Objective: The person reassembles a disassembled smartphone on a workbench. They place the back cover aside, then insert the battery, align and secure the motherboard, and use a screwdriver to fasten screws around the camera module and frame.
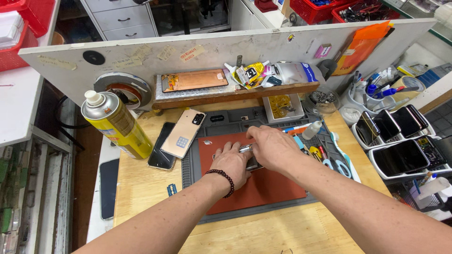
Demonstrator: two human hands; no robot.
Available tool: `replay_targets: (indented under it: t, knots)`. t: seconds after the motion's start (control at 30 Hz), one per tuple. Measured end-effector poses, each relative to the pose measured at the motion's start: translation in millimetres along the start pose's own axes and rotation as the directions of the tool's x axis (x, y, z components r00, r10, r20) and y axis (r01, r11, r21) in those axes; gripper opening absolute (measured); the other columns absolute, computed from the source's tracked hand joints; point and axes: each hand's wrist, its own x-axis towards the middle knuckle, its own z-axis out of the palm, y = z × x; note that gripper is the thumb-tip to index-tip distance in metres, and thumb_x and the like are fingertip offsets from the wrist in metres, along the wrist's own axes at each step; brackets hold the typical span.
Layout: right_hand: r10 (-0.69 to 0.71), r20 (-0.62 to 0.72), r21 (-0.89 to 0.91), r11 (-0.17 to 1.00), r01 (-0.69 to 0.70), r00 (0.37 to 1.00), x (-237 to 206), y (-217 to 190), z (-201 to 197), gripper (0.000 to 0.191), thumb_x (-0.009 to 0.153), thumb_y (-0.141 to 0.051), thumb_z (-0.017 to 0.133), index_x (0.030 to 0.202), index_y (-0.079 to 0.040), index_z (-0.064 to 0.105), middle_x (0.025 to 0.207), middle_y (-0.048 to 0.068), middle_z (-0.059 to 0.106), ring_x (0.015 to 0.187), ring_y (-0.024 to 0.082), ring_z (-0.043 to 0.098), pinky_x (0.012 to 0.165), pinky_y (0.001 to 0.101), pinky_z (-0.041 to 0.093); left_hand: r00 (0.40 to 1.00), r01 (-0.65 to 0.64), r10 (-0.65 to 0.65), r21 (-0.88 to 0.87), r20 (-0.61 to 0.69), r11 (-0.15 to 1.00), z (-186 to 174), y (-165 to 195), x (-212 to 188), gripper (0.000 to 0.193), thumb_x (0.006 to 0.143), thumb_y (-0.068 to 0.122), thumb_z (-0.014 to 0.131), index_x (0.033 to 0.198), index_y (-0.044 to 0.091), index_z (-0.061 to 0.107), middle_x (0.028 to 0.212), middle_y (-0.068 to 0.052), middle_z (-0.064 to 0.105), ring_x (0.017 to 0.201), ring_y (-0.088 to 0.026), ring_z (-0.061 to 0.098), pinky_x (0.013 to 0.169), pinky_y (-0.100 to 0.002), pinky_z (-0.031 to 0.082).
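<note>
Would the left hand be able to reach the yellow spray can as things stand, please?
Probably yes: the left hand is pressing on a small metallic device, but the spray can stands upright to its left with only two phones lying flat between.

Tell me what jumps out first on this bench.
Both hands, left and right, meet over a small silvery device on the red mat at centre. A yellow spray can stands tilted at left, beside a gold phone lying face down.
</note>
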Motion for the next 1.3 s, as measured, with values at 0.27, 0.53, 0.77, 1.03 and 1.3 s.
replay_targets:
  t: [0.27, 0.53, 0.77, 1.03, 1.3]
  knots:
    - [0.059, 0.040, -0.004, 0.998, -0.059, 0.997, -2, 6, -4, 0.030, 0.088, -0.017, 0.063, 0.119, -0.015, 0.066, 0.114, 0.014, 0.072, 0.109, 0.035, 0.067, 0.092, 0.0501, 0.054, 1.000, 0.004, -0.004, -0.012, 0.008, 1.000, -3, 3, -1, 0.060, 0.081, 0.020, 0.080, 0.138, 0.019, 0.061, 0.130, -0.013, 0.055, 0.130, -0.034, 0.045, 0.110, -0.050, 0.037]
    - [0.031, -0.011, 0.047, 0.998, -0.030, 0.999, -5, 7, -2, 0.035, 0.087, -0.011, 0.061, 0.121, -0.015, 0.065, 0.115, 0.015, 0.072, 0.109, 0.036, 0.067, 0.092, 0.0501, 0.053, 1.000, 0.022, -0.022, -0.009, 0.022, 1.000, -4, 4, -1, 0.061, 0.082, 0.021, 0.080, 0.139, 0.020, 0.060, 0.132, -0.012, 0.054, 0.132, -0.033, 0.043, 0.113, -0.050, 0.035]
    - [0.037, 0.015, 0.044, 0.998, -0.037, 0.999, -4, 5, -1, 0.038, 0.087, -0.008, 0.062, 0.124, -0.013, 0.063, 0.113, 0.018, 0.072, 0.109, 0.038, 0.067, 0.092, 0.0503, 0.053, 1.000, -0.004, 0.004, 0.008, 0.004, 1.000, 0, 1, 0, 0.060, 0.082, 0.022, 0.080, 0.138, 0.019, 0.061, 0.130, -0.013, 0.056, 0.130, -0.033, 0.045, 0.111, -0.050, 0.037]
    - [-0.059, -0.006, 0.082, 0.995, 0.060, 0.998, -1, 14, 5, 0.038, 0.085, -0.005, 0.062, 0.123, -0.011, 0.062, 0.119, 0.019, 0.069, 0.111, 0.039, 0.064, 0.093, 0.0498, 0.052, 1.000, 0.001, -0.001, -0.012, -0.007, 1.000, 2, -1, 2, 0.059, 0.081, 0.022, 0.080, 0.138, 0.020, 0.062, 0.129, -0.012, 0.056, 0.129, -0.033, 0.046, 0.109, -0.050, 0.038]
    - [-0.156, -0.162, 0.154, 0.971, 0.181, 0.974, -8, 17, 13, 0.039, 0.085, 0.003, 0.060, 0.123, -0.008, 0.062, 0.111, 0.019, 0.072, 0.105, 0.038, 0.068, 0.088, 0.0460, 0.055, 1.000, 0.005, -0.005, -0.005, 0.004, 1.000, 3, 0, 2, 0.059, 0.083, 0.022, 0.079, 0.139, 0.022, 0.061, 0.131, -0.012, 0.056, 0.132, -0.033, 0.045, 0.112, -0.050, 0.037]
